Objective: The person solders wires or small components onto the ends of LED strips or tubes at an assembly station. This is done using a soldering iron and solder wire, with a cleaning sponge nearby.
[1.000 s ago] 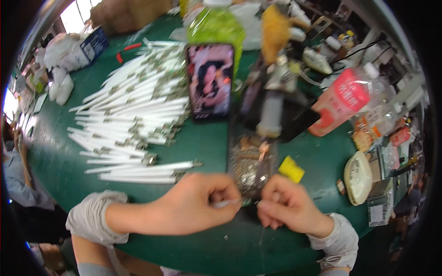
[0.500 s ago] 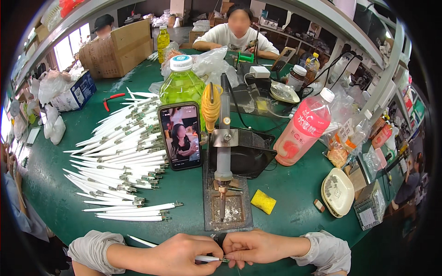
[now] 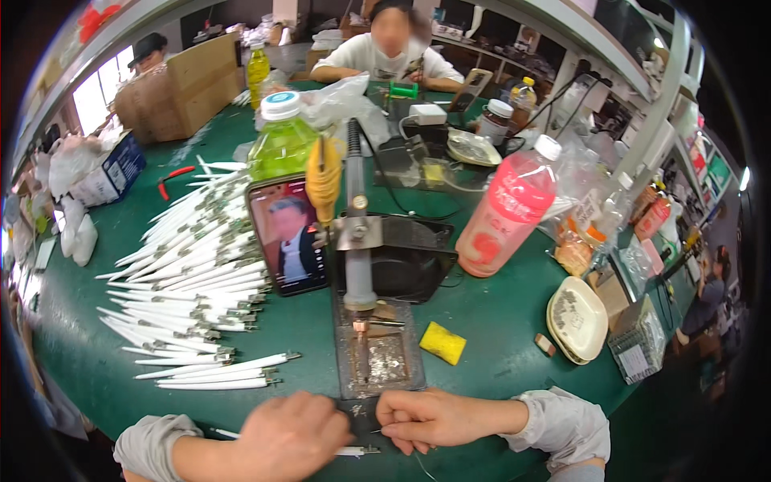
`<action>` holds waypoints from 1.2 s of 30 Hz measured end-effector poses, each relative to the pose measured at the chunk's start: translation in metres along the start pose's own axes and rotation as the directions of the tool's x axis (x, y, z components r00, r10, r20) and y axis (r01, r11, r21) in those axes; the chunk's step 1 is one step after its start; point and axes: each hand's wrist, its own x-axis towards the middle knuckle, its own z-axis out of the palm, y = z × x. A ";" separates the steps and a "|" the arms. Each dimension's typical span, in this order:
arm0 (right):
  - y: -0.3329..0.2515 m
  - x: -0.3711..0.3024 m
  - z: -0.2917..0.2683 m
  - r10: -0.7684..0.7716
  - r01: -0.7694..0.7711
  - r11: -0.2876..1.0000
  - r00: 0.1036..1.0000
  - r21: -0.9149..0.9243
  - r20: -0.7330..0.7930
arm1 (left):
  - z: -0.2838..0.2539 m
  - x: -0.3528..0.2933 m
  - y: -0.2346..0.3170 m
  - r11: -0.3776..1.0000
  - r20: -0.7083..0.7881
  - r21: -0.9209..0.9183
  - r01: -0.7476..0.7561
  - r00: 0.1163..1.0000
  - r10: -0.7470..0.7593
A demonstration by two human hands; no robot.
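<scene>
Near the front edge of the table, my left hand (image 3: 293,434) is curled over a slim white stick (image 3: 353,451) with a small circuit piece at its end. Blur and the back of the hand hide whether its fingers grip the stick. Just to the right, my right hand (image 3: 450,416) is closed in a pinch, with a thin wire (image 3: 423,464) trailing below its fingers. In front of both hands stands a soldering iron (image 3: 359,265), tip down in its holder, above a dark base (image 3: 343,377). Many similar white sticks (image 3: 193,297) lie heaped at the left.
A phone (image 3: 287,237) leans against a green bottle (image 3: 281,149). To the right are a yellow sponge (image 3: 442,343), a pink bottle (image 3: 507,209) and cream dishes (image 3: 580,321). Red-handled pliers (image 3: 177,173) lie beyond the heap. A person (image 3: 389,60) sits opposite.
The view has shifted, so the scene sits further left. My left hand has drawn back from the stick's circuit end, and my hands are further apart. The phone's picture has changed.
</scene>
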 end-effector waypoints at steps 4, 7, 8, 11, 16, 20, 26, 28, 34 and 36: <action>0.001 0.002 0.000 0.030 -0.030 0.999 0.999 0.029 0.022 | 0.003 -0.002 -0.014 0.792 -0.017 0.577 0.200 0.972 -0.233; -0.001 -0.001 0.000 0.058 -0.058 0.998 0.998 0.022 0.011 | 0.008 -0.005 -0.022 0.730 -0.028 0.649 0.216 0.965 -0.261; -0.002 0.000 0.000 0.059 -0.059 0.998 0.998 0.017 0.014 | 0.010 -0.006 -0.023 0.701 -0.017 0.671 0.241 0.950 -0.310; -0.001 0.000 0.000 0.068 -0.068 0.997 0.998 0.025 0.002 | 0.010 -0.006 -0.026 0.677 0.071 0.716 0.171 0.947 -0.315; -0.001 0.002 -0.002 0.055 -0.056 0.998 0.998 0.039 0.017 | 0.000 -0.006 -0.027 0.690 0.032 0.695 0.204 0.949 -0.313; -0.002 0.001 -0.003 0.070 -0.072 0.996 0.997 0.055 0.020 | -0.010 -0.012 -0.029 0.729 0.090 0.651 0.211 0.932 -0.350; -0.003 0.000 0.002 0.067 -0.068 0.993 0.998 0.101 0.007 | -0.004 -0.016 -0.029 0.705 0.100 0.692 0.154 0.947 -0.305; -0.003 0.000 0.004 0.063 -0.064 0.993 0.998 0.094 0.007 | -0.004 -0.018 -0.024 0.678 0.066 0.705 0.208 0.932 -0.355; 0.001 0.004 0.000 0.069 -0.068 0.988 0.998 0.140 0.001 | -0.012 -0.021 -0.034 0.839 0.175 0.524 0.147 0.945 -0.275; -0.001 0.001 0.005 0.075 -0.075 0.975 0.997 0.208 0.005 | -0.018 -0.017 -0.035 0.948 0.192 0.281 0.148 0.959 -0.207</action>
